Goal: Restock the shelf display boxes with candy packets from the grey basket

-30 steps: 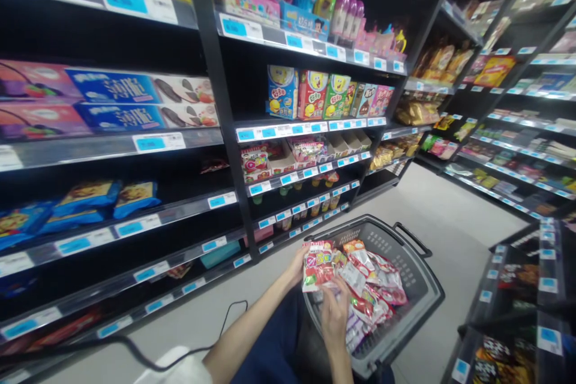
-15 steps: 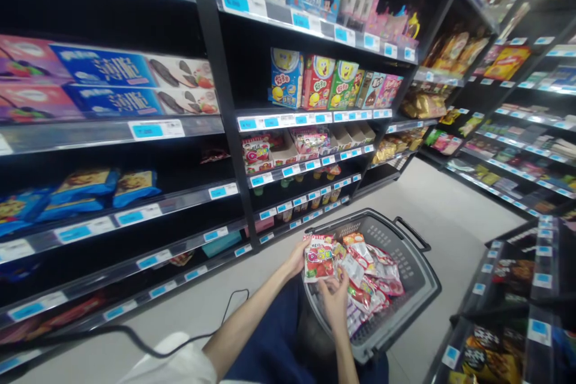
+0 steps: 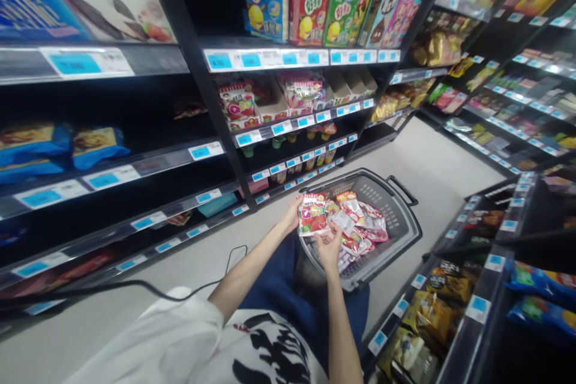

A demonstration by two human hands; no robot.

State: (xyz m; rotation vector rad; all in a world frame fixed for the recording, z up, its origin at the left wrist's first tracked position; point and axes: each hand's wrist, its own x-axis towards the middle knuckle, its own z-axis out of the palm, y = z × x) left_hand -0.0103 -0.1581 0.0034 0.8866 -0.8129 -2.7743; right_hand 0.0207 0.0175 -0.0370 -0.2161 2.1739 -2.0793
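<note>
We log a red candy packet (image 3: 312, 216) held between both hands over the near rim of the grey shopping basket (image 3: 407, 222). Our left hand (image 3: 291, 217) grips the packet's left edge; our right hand (image 3: 330, 244) closes on its lower right corner from below. The hands sit close together, both clamped on the same packet, which stands roughly upright and faces us.

Behind the packet, a heap of similar red and white packets (image 3: 362, 229) lies in the basket, filling its near half; the far half shows bare mesh. The basket rests on the pale floor (image 3: 423, 159), against our knees in dark blue trousers (image 3: 274, 288), its black handle (image 3: 402, 189) turned away from us.

Judgement on progress: one packet is lifted out of the heap and in hand, not yet placed anywhere; the bulk of the load remains in the basket, so the work looks early to middling.

To the left, the shelving (image 3: 288, 126) carries matching red pouches in a display box (image 3: 237, 107), with blue price tags (image 3: 249, 60) along each edge. A black cable (image 3: 180, 294) trails across the floor.
</note>
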